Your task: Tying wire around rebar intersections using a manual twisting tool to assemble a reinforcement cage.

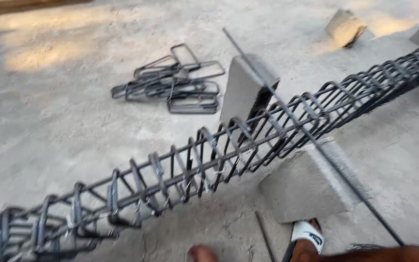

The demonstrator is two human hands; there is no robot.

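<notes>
A long rebar cage (229, 150) of dark bars and tied rectangular stirrups runs diagonally from the bottom left to the top right. It rests between two grey concrete blocks, one behind it (241, 87) and one in front (306, 189). A single straight steel rod (287, 106) lies across the cage and slopes down to the bottom right. Its near end meets a strip of bare limb (403, 253) at the frame's bottom edge; arm or leg, I cannot tell. Neither of my hands shows clearly.
A pile of loose rectangular stirrups (175, 82) lies on the concrete floor behind the cage. My foot in a white sandal (307, 235) and toes of the other foot (201, 253) are at the bottom. More blocks (345, 26) sit at the top right. A short thin rod (265, 235) lies by the sandal.
</notes>
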